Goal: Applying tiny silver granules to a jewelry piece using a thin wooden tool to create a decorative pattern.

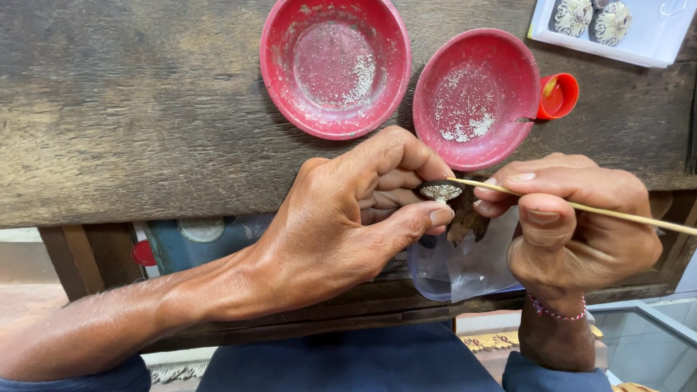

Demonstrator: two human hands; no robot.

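Note:
My left hand (pixel 348 218) pinches a small oval ornament (pixel 441 192) with a silvery beaded top between thumb and fingers, just in front of the table edge. My right hand (pixel 573 225) grips a thin wooden stick (pixel 617 214) like a pen. The stick's tip touches the ornament's right side. Two red bowls sit just beyond the hands, the larger bowl (pixel 290 43) at left and the smaller bowl (pixel 508 65) at right. Both hold tiny silvery grains.
A worn wooden table (pixel 145 109) carries everything. A small red cup (pixel 559 96) touches the smaller bowl. A white tray (pixel 653 40) with patterned round pieces lies at the far right corner. A clear plastic bag (pixel 465 268) hangs below my hands.

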